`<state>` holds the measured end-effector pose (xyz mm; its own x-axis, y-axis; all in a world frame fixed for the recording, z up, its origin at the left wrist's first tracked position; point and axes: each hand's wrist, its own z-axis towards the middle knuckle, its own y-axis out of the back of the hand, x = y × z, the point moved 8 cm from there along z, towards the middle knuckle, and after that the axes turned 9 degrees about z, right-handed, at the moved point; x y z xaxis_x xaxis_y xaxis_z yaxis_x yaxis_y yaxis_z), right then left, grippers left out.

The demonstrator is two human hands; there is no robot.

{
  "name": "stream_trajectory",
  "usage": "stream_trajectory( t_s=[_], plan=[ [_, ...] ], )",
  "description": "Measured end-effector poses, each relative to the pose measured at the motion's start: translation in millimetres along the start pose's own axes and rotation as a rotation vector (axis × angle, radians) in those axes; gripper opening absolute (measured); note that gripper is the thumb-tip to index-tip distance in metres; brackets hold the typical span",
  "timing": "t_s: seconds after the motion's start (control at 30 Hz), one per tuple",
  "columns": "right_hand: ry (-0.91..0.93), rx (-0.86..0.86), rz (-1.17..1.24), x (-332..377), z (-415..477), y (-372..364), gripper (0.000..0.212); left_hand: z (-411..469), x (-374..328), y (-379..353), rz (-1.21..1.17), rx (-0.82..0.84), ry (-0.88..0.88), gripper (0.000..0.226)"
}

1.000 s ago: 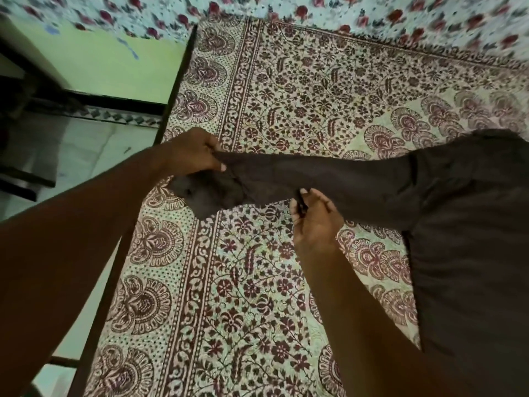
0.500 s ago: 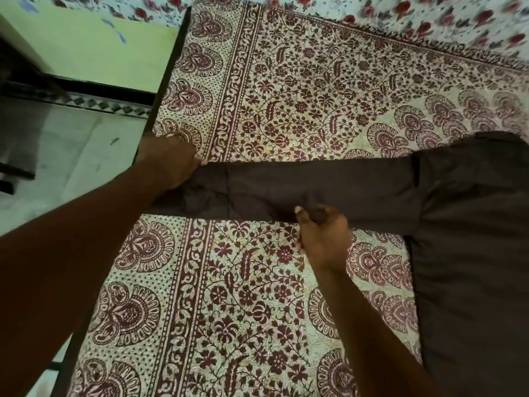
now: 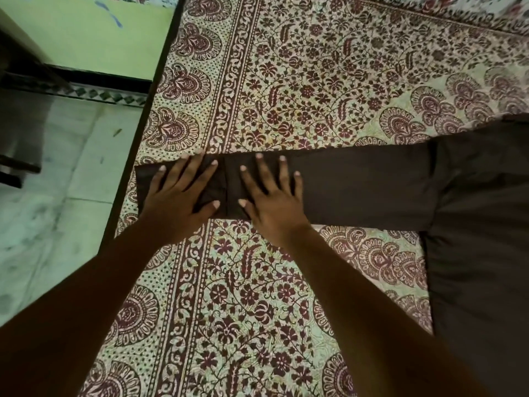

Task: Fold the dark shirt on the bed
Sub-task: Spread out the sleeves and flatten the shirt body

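Under my left hand (image 3: 177, 202) and right hand (image 3: 272, 204) I see the dark shirt (image 3: 372, 187): matt brown cloth, smooth, with a fine weave. All around both hands lies the bedsheet (image 3: 286, 81), thin printed cloth, matt, a little grainy to my eye. Left of my left hand the bed edge (image 3: 148, 110) looks dark and hard. Beyond it the floor (image 3: 57, 210) is pale mottled tile with a dull shine.

Dark brown shirt (image 3: 472, 224), sleeve flat across bed (image 3: 286, 81)
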<state>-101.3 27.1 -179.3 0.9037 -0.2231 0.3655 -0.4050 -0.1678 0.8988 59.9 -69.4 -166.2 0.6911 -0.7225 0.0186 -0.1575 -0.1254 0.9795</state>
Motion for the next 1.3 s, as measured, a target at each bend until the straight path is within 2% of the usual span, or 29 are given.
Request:
stream_trajectory(
  t_s=[0.07,0.13,0.17,0.23,0.3,0.33,0.4,0.5,0.57,0.63,0.7,0.77,0.83,0.87,0.93,1.0,1.03,1.1,1.17,1.23,1.3],
  plan=[
    [0.164,0.050,0.012,17,3,2,0.068,2,0,-1,0.008,0.007,0.008,0.081],
    [0.148,-0.040,0.049,10,-2,17,0.066,2,-1,0,0.013,0.005,0.005,0.083],
    [0.045,-0.130,0.070,-7,-8,28,0.066,2,-2,0,0.013,0.005,0.004,0.085],
    [-0.274,-0.312,0.097,-60,-32,46,0.070,1,-1,-1,0.016,-0.001,0.003,0.089],
    [-0.557,-0.329,0.111,-107,-58,46,0.079,3,-1,-4,0.023,-0.003,0.003,0.092],
    [-0.624,-0.293,0.114,-122,-63,41,0.082,4,-2,-5,0.026,0.001,0.002,0.092],
    [-0.540,-0.205,0.076,-128,-54,36,0.083,5,-2,-6,0.013,0.019,0.008,0.093],
    [-0.102,-0.015,-0.001,-97,-28,32,0.075,6,-7,-3,-0.035,0.073,0.073,0.094],
    [0.078,0.046,0.043,-88,-27,37,0.072,9,-24,11,-0.054,0.064,0.166,0.089],
    [0.011,-0.074,0.136,-105,-38,59,0.069,14,-58,32,-0.071,-0.010,0.213,0.075],
    [-0.248,-0.333,0.160,-146,-67,80,0.065,21,-105,49,-0.128,-0.092,0.140,0.065],
    [-0.534,-0.462,0.190,-194,-104,88,0.065,30,-163,51,-0.194,-0.118,-0.061,0.062],
    [-0.713,-0.433,0.221,-233,-135,81,0.063,35,-222,44,-0.208,-0.098,-0.280,0.061],
    [-0.698,-0.397,0.222,-243,-142,77,0.063,35,-247,39,-0.205,-0.075,-0.343,0.061],
    [-0.480,-0.302,0.239,-248,-150,74,0.064,37,-281,32,-0.167,-0.048,-0.326,0.059],
    [-0.197,-0.226,0.254,-241,-160,74,0.060,44,-296,34,-0.099,-0.050,-0.158,0.058],
    [-0.124,-0.234,0.258,-241,-167,78,0.058,47,-300,37,-0.047,-0.039,-0.071,0.057],
    [-0.192,-0.373,0.263,-267,-187,96,0.055,56,-317,45,0.046,0.034,0.050,0.057],
    [-0.427,-0.499,0.260,-314,-213,109,0.060,70,-338,60,0.067,0.050,0.099,0.056],
    [-0.612,-0.466,0.233,-349,-233,104,0.071,88,-369,73,-0.014,-0.045,-0.026,0.052],
    [-0.647,-0.379,0.184,-363,-243,91,0.079,108,-413,78,-0.130,-0.080,-0.309,0.054]
  ],
)
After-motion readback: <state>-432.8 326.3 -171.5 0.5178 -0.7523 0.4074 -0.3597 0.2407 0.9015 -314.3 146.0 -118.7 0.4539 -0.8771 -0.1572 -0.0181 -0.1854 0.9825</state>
